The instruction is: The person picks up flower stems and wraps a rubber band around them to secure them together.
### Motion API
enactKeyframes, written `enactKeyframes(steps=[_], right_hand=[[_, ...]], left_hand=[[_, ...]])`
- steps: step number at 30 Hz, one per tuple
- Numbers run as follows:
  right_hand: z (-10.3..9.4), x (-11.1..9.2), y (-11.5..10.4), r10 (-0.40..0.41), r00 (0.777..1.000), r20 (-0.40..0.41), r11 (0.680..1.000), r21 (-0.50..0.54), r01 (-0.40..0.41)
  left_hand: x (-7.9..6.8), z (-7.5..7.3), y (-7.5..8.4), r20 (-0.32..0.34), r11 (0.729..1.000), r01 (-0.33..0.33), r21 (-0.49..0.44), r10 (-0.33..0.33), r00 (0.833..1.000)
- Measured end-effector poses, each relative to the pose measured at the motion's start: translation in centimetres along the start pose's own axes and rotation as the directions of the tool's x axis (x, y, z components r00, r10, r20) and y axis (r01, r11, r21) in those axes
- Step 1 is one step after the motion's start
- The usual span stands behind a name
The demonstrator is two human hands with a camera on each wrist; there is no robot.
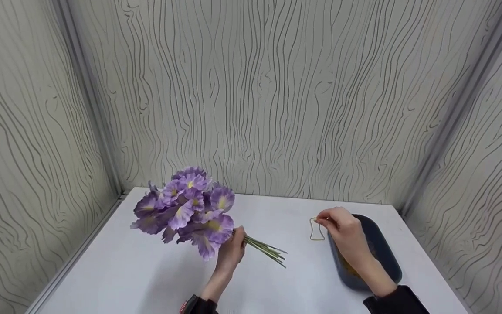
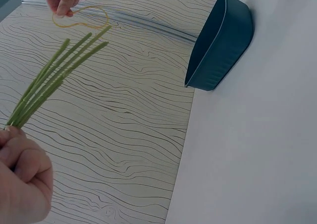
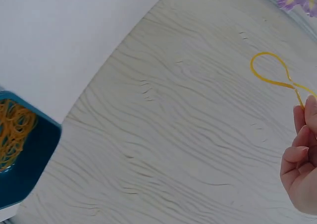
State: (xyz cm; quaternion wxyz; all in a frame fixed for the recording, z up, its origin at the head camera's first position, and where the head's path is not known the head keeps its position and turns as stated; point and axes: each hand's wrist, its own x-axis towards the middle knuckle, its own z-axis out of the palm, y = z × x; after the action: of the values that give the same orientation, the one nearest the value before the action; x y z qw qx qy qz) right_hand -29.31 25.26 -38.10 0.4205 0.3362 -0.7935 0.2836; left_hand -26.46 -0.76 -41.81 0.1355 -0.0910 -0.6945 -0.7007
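Observation:
A bunch of purple flowers [image 1: 190, 209] with yellow centres is tilted in the air over the table's left half. My left hand [image 1: 232, 250] grips it round the green stems [image 2: 49, 80], whose cut ends point right in the head view. Between thumb and fingertips, my right hand [image 1: 349, 233] pinches a thin yellow rubber band [image 3: 270, 68]. The band hangs as a loose loop, apart from the stem ends in the head view. Below the right hand stands a dark teal bin [image 2: 223, 40], and several yellow rubber bands [image 3: 15, 132] lie inside it.
The white table [image 1: 277, 288] carries the bin near its right edge. Wood-patterned panels [image 1: 251, 96] enclose the table at the back and on both sides. Grey metal strips [image 1: 87, 96] run along the panel corners.

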Motion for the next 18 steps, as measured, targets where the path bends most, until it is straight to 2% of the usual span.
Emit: enactKeyframes(steps=[7, 10, 14, 18], right_hand=[[-0.2, 0.2, -1.6, -0.052, 0.998, 0.035, 0.993, 0.111, 0.048], [-0.1, 0.3, -2.3, -0.103, 0.994, 0.028, 0.984, 0.152, 0.097], [0.2, 0.4, -3.3, -0.187, 0.982, 0.01, 0.971, 0.157, 0.183], [0.6, 0.3, -3.9, -0.214, 0.977, 0.015, 0.966, 0.152, 0.209]], left_hand=[[0.3, 0.4, 0.2, -0.042, 0.998, 0.003, -0.056, -0.005, 0.999], [0.4, 0.4, 0.3, -0.041, 0.998, 0.017, -0.064, -0.02, 0.999], [0.4, 0.4, 0.5, -0.022, 0.995, 0.036, -0.094, -0.038, 0.999], [0.5, 0.5, 0.7, -0.01, 0.993, 0.037, -0.11, -0.038, 0.999]])
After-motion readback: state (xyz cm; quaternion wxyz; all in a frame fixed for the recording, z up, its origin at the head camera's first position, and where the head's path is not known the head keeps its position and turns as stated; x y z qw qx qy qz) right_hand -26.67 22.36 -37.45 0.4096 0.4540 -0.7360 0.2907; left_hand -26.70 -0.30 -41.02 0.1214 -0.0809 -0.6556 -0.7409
